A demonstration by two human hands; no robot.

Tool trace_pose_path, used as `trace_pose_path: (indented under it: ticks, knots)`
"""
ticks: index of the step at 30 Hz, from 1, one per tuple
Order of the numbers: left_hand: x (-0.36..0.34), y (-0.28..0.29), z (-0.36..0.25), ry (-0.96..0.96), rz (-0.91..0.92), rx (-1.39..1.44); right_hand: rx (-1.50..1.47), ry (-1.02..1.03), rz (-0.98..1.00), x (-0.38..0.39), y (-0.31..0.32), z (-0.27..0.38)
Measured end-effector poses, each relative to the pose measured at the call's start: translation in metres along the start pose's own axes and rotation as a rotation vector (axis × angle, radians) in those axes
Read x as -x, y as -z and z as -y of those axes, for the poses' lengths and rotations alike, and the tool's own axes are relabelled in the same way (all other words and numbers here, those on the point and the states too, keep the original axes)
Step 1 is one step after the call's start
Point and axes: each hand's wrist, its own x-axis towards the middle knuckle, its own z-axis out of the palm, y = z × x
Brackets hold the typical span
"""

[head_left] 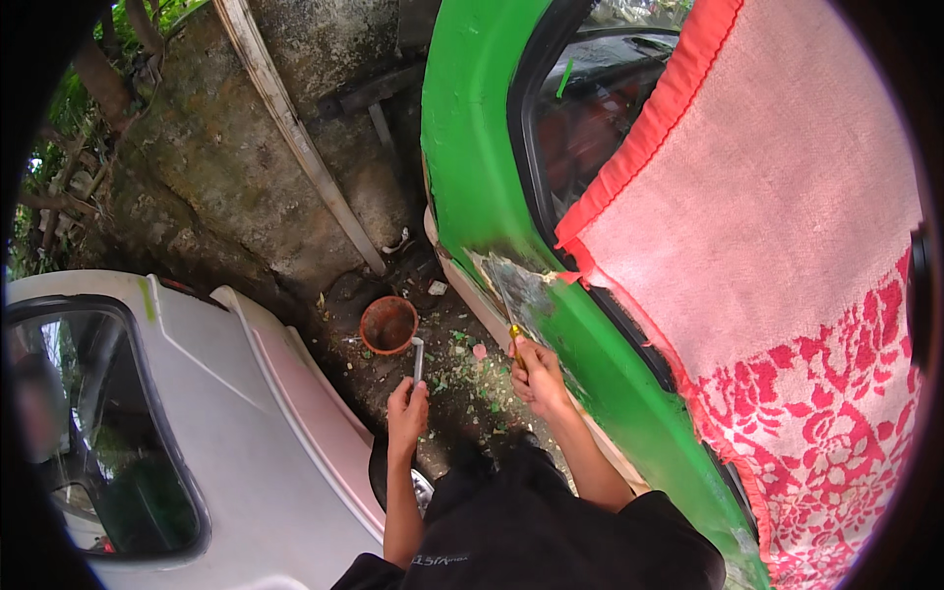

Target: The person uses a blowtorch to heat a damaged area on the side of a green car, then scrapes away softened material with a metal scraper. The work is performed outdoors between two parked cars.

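My left hand (406, 418) is closed around a grey metal bar with a short bent tip (419, 360), held upright between the two cars. My right hand (541, 379) grips a screwdriver with a yellow handle (516, 335). Its thin shaft points away from me, over a scraped patch (528, 291) on the green car (590, 339). Whether the tip touches the metal I cannot tell. Around that patch the green paint is broken, showing grey and whitish layers with dark smudges above.
A pink and red patterned towel (767, 246) drapes over the green car's window. At left stands a whitish car (251, 403). An orange-brown bucket (388, 325) sits on ground strewn with paint chips (472, 383). Behind, a long board (295, 128) leans against a stained wall (211, 187).
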Motion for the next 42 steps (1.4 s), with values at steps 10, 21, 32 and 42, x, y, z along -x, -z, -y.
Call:
trace_pose_path:
  ticks: [10, 21, 32, 42]
  knots:
    - [0.009, -0.001, 0.009, 0.033, -0.012, 0.034, -0.006, -0.03, -0.011, 0.008, -0.005, 0.006]
    - [0.025, -0.003, 0.015, 0.052, -0.009, 0.011, 0.008, -0.025, -0.012, 0.016, 0.002, 0.016]
    - [0.026, -0.01, 0.008, 0.013, -0.004, 0.005, -0.059, 0.012, -0.045, 0.025, -0.012, 0.019]
    - [0.027, -0.016, 0.007, 0.001, 0.01, 0.013, 0.015, 0.047, -0.045, 0.026, -0.009, 0.027]
